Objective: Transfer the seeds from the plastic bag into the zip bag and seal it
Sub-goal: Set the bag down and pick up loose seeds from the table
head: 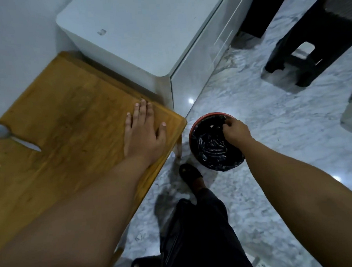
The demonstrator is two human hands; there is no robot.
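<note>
Head view: neither the plastic bag nor the zip bag shows anywhere, on the surface [68, 110] or on the floor, so where the seeds are cannot be told.

The left hand [144, 133] lies flat near the surface's far right corner, fingers spread and straight, holding nothing. The right hand [236, 130] is off the surface's right edge, over the red-rimmed bin [192, 130] on the floor. Its fingers are bunched downward at the black liner [210, 150]; whether they pinch anything cannot be told.

A spoon [6, 134] lies at the left edge, handle slanting toward the near right.

Any return to the bags would likely fall to the left hand, the only one over the surface.
</note>
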